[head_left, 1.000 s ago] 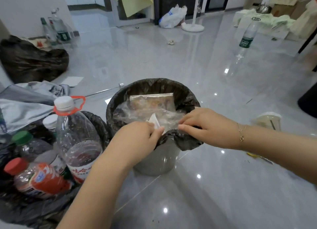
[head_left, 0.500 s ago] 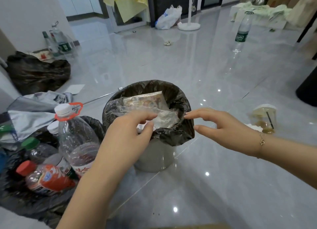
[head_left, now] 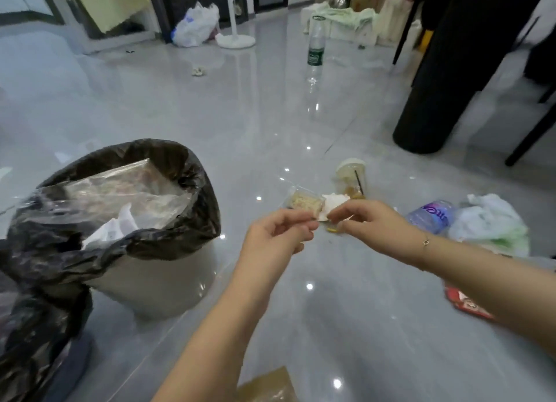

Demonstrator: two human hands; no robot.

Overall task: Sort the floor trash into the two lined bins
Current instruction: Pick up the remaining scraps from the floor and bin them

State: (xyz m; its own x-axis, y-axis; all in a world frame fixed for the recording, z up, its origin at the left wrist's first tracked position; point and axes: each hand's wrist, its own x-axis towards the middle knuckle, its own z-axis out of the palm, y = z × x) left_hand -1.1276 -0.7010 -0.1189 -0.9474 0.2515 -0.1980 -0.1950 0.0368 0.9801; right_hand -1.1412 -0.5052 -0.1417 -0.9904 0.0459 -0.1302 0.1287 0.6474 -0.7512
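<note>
Both forearms are extended forward from the lower edge of the view and are brought together above the glossy grey tiled floor point(head_left: 346, 326), to the right of the white bin lined with a black plastic bag point(head_left: 168, 269). The left hand point(head_left: 278, 236) is held palm inward with its fingers curled, and its thumb and forefinger are pinched at the left edge of a small white crumpled scrap of paper point(head_left: 332, 206). The right hand point(head_left: 370, 225), a thin gold bracelet point(head_left: 425, 242) worn at its wrist, is turned knuckles up, and the same scrap is pinched at its right edge by the fingertips. Whether the scrap is lifted clear of the floor cannot be told.

Just behind the hands, a small clear plastic tub with pale food in it point(head_left: 304, 203) is seen on the floor, and beyond it a clear lidded drink cup with a dark straw point(head_left: 352, 175). To the right lie a crushed clear bottle with a purple label point(head_left: 433, 216) and a crumpled white and green plastic bag point(head_left: 490, 224). The lined bin is filled with clear plastic film point(head_left: 120, 191) and white paper. A second black bag point(head_left: 33, 320) is seen at the left edge. Farther off, a clear bottle with a green label point(head_left: 315, 49) stands upright.
</note>
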